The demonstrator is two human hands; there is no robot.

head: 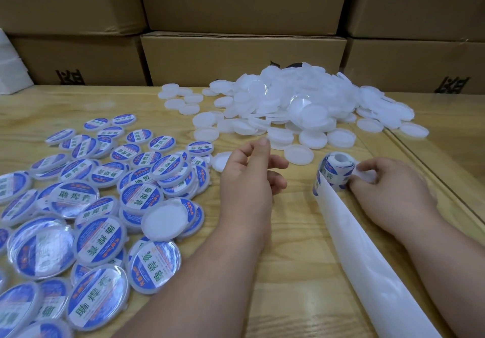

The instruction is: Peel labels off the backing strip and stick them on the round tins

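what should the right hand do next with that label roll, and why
Probably peel the next label free of the label roll: the right hand already pinches at the roll's edge, with empty backing strip trailing toward the camera. The left hand hovers empty, and plain white tins lie just beyond it.

Labelled tins [74, 198] read "助焊膏"; the cardboard boxes' [244, 54] black characters are cropped.
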